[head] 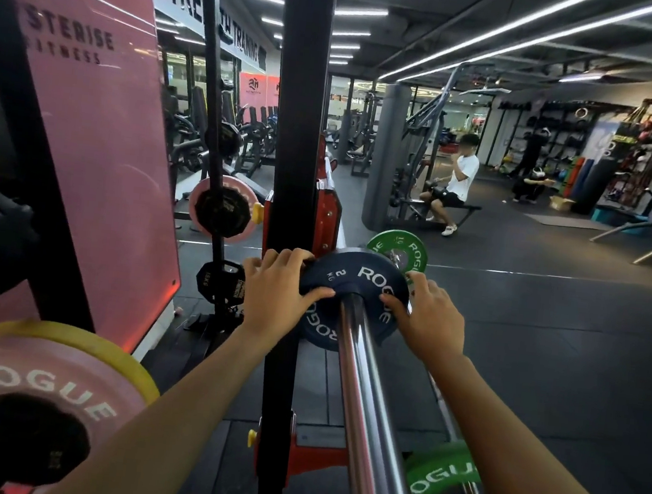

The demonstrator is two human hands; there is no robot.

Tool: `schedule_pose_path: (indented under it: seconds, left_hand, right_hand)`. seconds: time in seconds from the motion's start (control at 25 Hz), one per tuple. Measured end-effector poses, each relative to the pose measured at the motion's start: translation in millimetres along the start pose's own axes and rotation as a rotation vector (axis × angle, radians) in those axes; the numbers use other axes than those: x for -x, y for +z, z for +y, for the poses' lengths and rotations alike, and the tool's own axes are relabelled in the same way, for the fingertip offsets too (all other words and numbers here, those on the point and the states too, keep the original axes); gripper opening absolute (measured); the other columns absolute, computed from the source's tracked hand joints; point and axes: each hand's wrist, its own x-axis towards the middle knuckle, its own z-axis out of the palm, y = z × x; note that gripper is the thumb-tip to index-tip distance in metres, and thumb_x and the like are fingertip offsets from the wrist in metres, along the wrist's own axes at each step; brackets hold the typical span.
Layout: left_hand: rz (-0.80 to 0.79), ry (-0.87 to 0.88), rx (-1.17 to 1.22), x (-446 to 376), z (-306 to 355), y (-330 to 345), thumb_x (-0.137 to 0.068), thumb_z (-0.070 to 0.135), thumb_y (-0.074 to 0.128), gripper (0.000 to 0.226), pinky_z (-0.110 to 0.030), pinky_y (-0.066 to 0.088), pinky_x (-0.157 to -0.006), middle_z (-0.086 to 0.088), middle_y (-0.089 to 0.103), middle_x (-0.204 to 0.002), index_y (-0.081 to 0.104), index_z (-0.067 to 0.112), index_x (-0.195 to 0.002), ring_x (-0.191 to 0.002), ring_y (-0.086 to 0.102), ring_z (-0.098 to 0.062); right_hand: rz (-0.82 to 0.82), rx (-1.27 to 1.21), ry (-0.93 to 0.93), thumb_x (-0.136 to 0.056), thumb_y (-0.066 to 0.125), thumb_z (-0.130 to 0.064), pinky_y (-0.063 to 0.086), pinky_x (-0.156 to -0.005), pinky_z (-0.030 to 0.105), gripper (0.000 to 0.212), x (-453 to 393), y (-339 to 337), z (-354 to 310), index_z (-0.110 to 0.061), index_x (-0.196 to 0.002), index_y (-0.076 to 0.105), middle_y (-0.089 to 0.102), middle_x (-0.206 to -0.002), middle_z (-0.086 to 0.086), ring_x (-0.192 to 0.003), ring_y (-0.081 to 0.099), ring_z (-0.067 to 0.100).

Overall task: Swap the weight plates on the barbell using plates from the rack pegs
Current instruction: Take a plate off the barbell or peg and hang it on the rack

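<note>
Bare forearms (163, 398), no sleeves

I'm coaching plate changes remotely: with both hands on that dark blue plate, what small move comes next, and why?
Probably slide the dark blue Rogue plate along the shiny steel barbell sleeve. The left hand and right hand grip its opposite edges, and it is threaded on the sleeve.

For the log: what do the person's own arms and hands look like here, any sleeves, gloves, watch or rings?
Both forearms are bare as far as the picture shows; no sleeve reaches into view. The left hand and right hand wear no gloves, wraps or straps. No watch or bracelet shows at either wrist, and no rings show on the fingers that can be seen. Fingernails look short and unpainted.
</note>
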Motion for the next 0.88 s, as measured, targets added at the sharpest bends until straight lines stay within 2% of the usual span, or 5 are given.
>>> schedule_pose_path:
  seconds: [0.24,0.44,0.6,0.72,0.88]
  left_hand:
    - [0.01,-0.049,0.012,-36.8,-16.1,42.1,-0.076,0.069,0.065,0.063,-0.043,0.034,-0.09,0.004,0.067,-0.105,0.061,0.021,-0.115,-0.1,0.058,-0.023]
    - [0.025,-0.106,0.093,-49.2,-27.2,56.0,-0.067,0.072,0.071,0.078,-0.047,0.036,-0.093,-0.001,0.064,-0.116,0.056,0.02,-0.123,-0.109,0.057,-0.027]
    - [0.018,-0.12,0.087,-42.3,-23.3,51.7,-0.072,0.069,0.07,0.073,-0.047,0.036,-0.094,-0.001,0.063,-0.115,0.056,0.019,-0.123,-0.108,0.058,-0.026]
    - [0.099,-0.077,0.128,-28.5,-14.9,42.1,-0.076,0.06,0.071,0.06,-0.045,0.037,-0.091,0.001,0.064,-0.109,0.058,0.02,-0.119,-0.103,0.059,-0.024]
    - [0.127,-0.04,0.036,-5.2,3.3,7.1,-0.084,0.065,0.056,0.06,-0.045,0.04,-0.091,0.001,0.061,-0.117,0.055,0.021,-0.125,-0.108,0.055,-0.023]
  right_hand:
    - [-0.022,0.031,0.039,-0.089,0.045,-0.064,0.052,-0.067,0.043,0.054,-46.1,35.5,2.9,-0.021,-0.121,0.048,0.059,-0.108,0.005,-0.098,0.057,0.029]
    - [-0.009,0.003,0.041,-0.089,0.043,-0.065,0.053,-0.07,0.044,0.059,-55.7,49.6,6.3,-0.022,-0.129,0.048,0.06,-0.116,0.003,-0.104,0.055,0.028]
    - [0.009,0.01,0.077,-0.089,0.047,-0.065,0.053,-0.071,0.043,0.061,-51.8,40.6,3.0,-0.02,-0.13,0.048,0.06,-0.116,0.003,-0.106,0.056,0.028]
    - [0.025,-0.012,0.076,-0.092,0.043,-0.063,0.052,-0.073,0.042,0.058,-38.2,27.7,1.9,-0.022,-0.132,0.047,0.06,-0.12,0.002,-0.11,0.053,0.026]
    - [0.036,0.004,0.052,-0.092,0.041,-0.062,0.052,-0.075,0.043,0.06,-12.5,-4.2,0.6,-0.021,-0.136,0.045,0.057,-0.128,0.003,-0.118,0.048,0.027]
